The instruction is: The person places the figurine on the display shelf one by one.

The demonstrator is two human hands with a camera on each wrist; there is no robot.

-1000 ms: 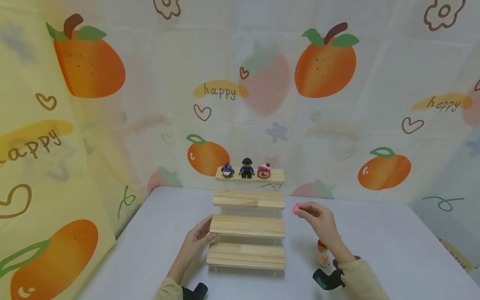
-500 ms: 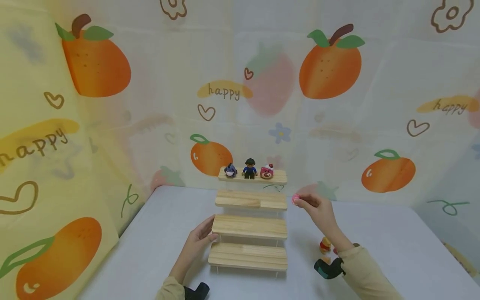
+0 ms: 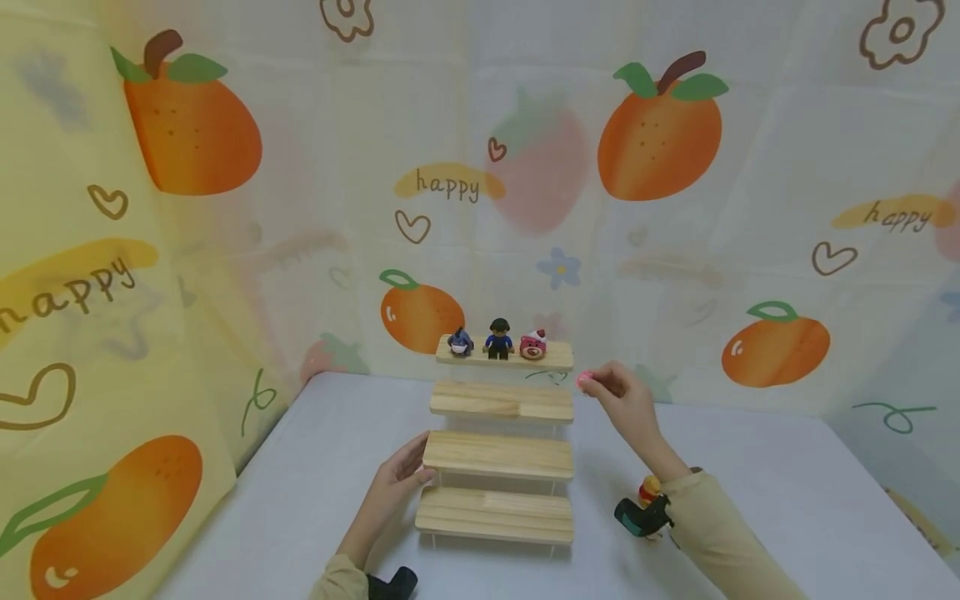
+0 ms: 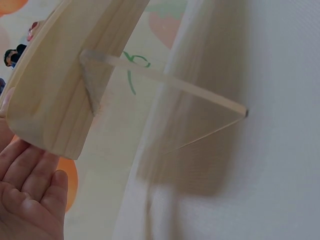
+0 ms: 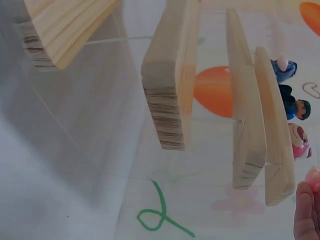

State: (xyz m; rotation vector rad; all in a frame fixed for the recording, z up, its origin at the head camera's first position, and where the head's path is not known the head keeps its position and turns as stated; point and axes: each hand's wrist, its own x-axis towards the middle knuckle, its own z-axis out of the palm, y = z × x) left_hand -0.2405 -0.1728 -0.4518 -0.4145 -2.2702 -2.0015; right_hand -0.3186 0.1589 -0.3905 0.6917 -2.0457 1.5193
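Note:
A light wooden tiered shelf (image 3: 498, 454) stands on the table. My left hand (image 3: 395, 475) holds the left end of one of its lower boards; in the left wrist view the fingers (image 4: 30, 165) meet the board's end, and the thumb tip is apart from it. At the right of the upper tiers, my right hand (image 3: 626, 404) pinches a small pink toy (image 3: 584, 381), whose kind is too small to tell. On the top board sit a blue donkey figure (image 3: 461, 342), a toy figure in blue with a dark hat (image 3: 498, 339) and a pink bear figure (image 3: 533, 345).
A yellow and red bear figure (image 3: 648, 490) stands on the white table (image 3: 750, 500), partly behind the dark wrist camera (image 3: 642, 517). A printed cloth backdrop (image 3: 300, 167) rises behind and to the left.
My right hand has risen with the pink toy, from beside the second board to just below the top board's level. The left hand stays at the shelf.

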